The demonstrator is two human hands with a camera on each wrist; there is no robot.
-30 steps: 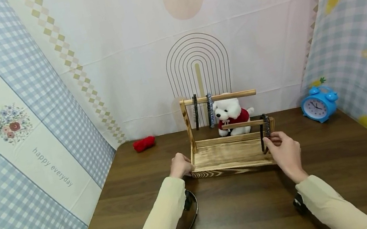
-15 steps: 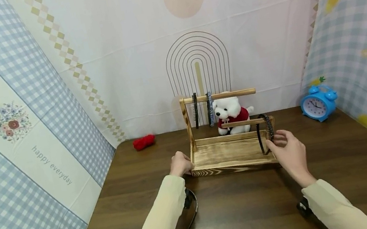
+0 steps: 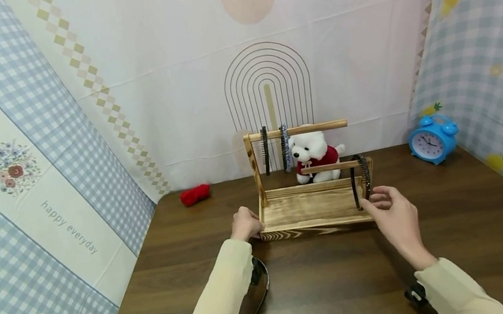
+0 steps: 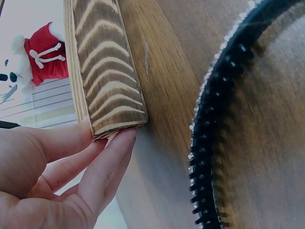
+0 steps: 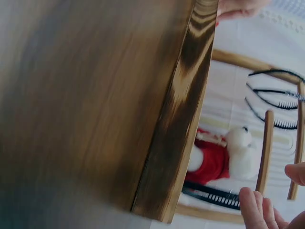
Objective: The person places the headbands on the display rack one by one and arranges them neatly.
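Note:
A wooden rack (image 3: 313,210) with a shallow tray base and two bars stands on the table. My left hand (image 3: 245,224) pinches its front left corner, thumb on one side and fingers on the other in the left wrist view. A black toothed headband (image 3: 356,189) hangs on the lower bar (image 3: 326,168), at its right end. Beside it is my right hand (image 3: 396,218), thumb and fingers (image 5: 251,210) spread apart with nothing between them. Black headbands (image 3: 266,151), one with a bluish glittery edge, hang on the upper bar (image 3: 312,128).
Near my left forearm lies another black headband (image 4: 205,143) with a sparkling edge. Behind the rack sits a white plush dog (image 3: 310,149) in red. A red fuzzy item (image 3: 195,195) lies at the back left, and a blue alarm clock (image 3: 433,140) stands at the back right.
My right hand has loosened from the headband and shifted slightly down and right. The headband's two ends hang further apart now. My left hand stays at the rack corner.

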